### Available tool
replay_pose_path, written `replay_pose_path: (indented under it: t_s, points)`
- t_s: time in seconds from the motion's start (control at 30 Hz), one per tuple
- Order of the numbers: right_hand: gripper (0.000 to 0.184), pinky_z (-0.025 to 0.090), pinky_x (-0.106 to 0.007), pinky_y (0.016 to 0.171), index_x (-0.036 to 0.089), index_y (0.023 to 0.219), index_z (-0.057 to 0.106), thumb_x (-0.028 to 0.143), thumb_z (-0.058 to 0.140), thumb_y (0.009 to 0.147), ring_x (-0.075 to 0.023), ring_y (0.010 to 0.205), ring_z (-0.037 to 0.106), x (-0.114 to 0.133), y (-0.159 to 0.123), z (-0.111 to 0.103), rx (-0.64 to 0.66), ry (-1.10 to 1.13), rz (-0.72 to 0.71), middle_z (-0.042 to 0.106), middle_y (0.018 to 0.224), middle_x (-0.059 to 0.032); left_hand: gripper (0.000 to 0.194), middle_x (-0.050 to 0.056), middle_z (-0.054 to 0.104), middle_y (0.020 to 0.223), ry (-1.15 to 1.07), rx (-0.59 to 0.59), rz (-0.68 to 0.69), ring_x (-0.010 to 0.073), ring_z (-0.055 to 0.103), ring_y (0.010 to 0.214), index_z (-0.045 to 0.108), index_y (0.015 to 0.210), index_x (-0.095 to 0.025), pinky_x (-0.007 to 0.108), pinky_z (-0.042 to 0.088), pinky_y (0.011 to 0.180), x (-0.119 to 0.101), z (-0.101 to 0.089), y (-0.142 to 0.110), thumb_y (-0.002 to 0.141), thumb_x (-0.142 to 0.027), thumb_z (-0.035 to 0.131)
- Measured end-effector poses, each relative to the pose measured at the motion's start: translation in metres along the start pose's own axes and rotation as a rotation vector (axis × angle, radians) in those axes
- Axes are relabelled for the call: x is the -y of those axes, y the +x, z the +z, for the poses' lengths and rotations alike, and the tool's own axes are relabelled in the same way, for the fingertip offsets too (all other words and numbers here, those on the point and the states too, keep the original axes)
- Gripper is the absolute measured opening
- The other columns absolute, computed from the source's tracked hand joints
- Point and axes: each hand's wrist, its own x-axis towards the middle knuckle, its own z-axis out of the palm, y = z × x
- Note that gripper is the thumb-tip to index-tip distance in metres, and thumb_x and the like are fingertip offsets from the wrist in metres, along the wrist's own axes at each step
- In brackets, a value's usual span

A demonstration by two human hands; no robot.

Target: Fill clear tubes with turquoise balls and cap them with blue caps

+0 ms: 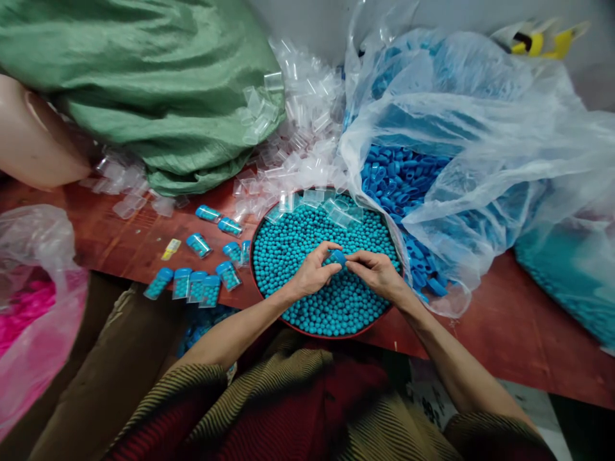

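Over a round tray (254, 269) full of teal beads (331, 314), both hands meet at one small container. My left hand (314, 272) has its thumb and fingers curled round a transparent container with teal in it, mostly hidden by the fingers. A blue cap (338, 257) shows on its near right end. Pinched at the cap's edge are the thumb and fingertips of my right hand (375, 272). Whether the cap is fully seated I cannot tell. Several transparent empty containers (343, 211) lie on the beads at the tray's far side.
Several filled, blue-capped containers (182, 282) lie left of the tray on the red table (490, 333). Behind are a heap of transparent containers (307, 128) and a green sack (192, 96). To the right, a plastic bag (480, 128) spills blue caps (398, 179). Pink pieces (29, 307) sit at left.
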Motion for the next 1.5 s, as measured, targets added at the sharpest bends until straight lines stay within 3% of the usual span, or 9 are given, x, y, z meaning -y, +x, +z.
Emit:
replay_pose_path:
  t_s: [0.17,0.33,0.5,0.6,0.73,0.97,1.13,1.33,1.5]
  points:
    - [0.024,0.053,-0.030,0.064,0.022,0.094,0.069,0.035,0.065,0.074,-0.0162,0.074,0.064,0.002,0.005,-0.009,0.102,0.208,0.052,0.070,0.092,-0.0030,0.037,-0.008,0.049,0.068,-0.044,0.001,0.000,0.0027,0.045,0.041,0.043,0.111,-0.020,0.016,0.034,0.040,-0.001,-0.009,0.000,0.077,-0.028,0.055]
    - [0.054,0.054,-0.030,0.055,0.020,0.125,0.052,0.036,0.065,0.074,-0.0138,0.063,0.063,-0.001,0.012,0.000,-0.046,0.483,0.177,0.069,0.092,-0.0052,0.036,-0.007,0.048,0.068,0.031,0.053,-0.015,0.0044,0.046,0.043,0.041,0.113,-0.020,0.018,0.037,0.043,-0.006,-0.015,-0.004,0.080,-0.028,0.052]
    - [0.041,0.055,-0.037,0.074,0.021,0.124,0.054,0.034,0.051,0.085,-0.0198,0.084,0.065,0.009,0.008,0.010,-0.036,0.040,-0.009,0.067,0.106,-0.0091,0.050,0.005,0.057,0.108,0.126,-0.077,0.082,0.0117,0.058,0.076,0.037,0.128,-0.019,0.025,0.049,0.066,-0.006,-0.005,-0.008,0.080,-0.023,0.051]
    - [0.056,0.051,-0.042,0.086,0.019,0.135,0.042,0.038,0.054,0.084,-0.0266,0.107,0.059,0.015,0.000,0.019,0.040,-0.251,-0.170,0.058,0.122,-0.0141,0.051,0.007,0.054,0.122,0.140,-0.114,0.152,0.0161,0.056,0.098,0.040,0.130,-0.018,0.030,0.045,0.088,-0.007,0.000,-0.008,0.080,-0.020,0.050]
    - [0.086,0.055,-0.041,0.068,0.012,0.144,0.020,0.045,0.062,0.077,-0.0312,0.097,0.061,0.017,-0.008,0.033,-0.011,-0.516,-0.204,0.053,0.119,-0.0210,0.047,0.004,0.059,0.105,0.067,-0.081,0.109,0.0148,0.055,0.089,0.044,0.125,-0.017,0.028,0.045,0.084,-0.012,0.001,-0.007,0.079,-0.018,0.051]
    - [0.078,0.050,-0.034,0.051,0.007,0.134,0.027,0.049,0.058,0.076,-0.0257,0.072,0.060,0.009,-0.003,0.041,-0.101,-0.727,-0.358,0.056,0.096,-0.0148,0.024,-0.006,0.043,0.063,-0.060,-0.142,0.036,0.0073,0.040,0.056,0.051,0.103,-0.018,0.019,0.035,0.055,-0.010,0.008,-0.010,0.080,-0.027,0.056]
    - [0.075,0.047,-0.032,0.050,0.005,0.130,0.032,0.049,0.059,0.075,-0.0248,0.072,0.060,0.009,-0.005,0.054,-0.038,-0.758,-0.242,0.056,0.096,-0.0145,0.018,-0.006,0.043,0.064,0.085,-0.211,0.046,0.0085,0.041,0.057,0.053,0.096,-0.018,0.020,0.035,0.056,-0.002,0.009,-0.009,0.081,-0.028,0.054]
    - [0.064,0.048,-0.030,0.060,0.017,0.139,0.029,0.046,0.050,0.087,-0.0240,0.090,0.061,0.027,0.004,0.047,0.145,-0.777,-0.173,0.054,0.118,-0.0145,0.030,-0.001,0.056,0.083,0.448,-0.227,0.032,0.0116,0.049,0.067,0.052,0.112,-0.019,0.025,0.043,0.067,-0.011,-0.043,-0.032,0.083,-0.028,0.047]
    - [0.037,0.043,-0.030,0.067,0.014,0.122,0.049,0.036,0.045,0.092,-0.0254,0.094,0.057,0.008,0.041,0.006,-0.125,-1.003,-0.006,0.059,0.109,-0.0148,0.043,0.004,0.062,0.094,0.723,-0.574,-0.027,0.0175,0.057,0.081,0.049,0.124,-0.019,0.031,0.046,0.077,-0.012,-0.128,-0.073,0.085,-0.036,0.045]
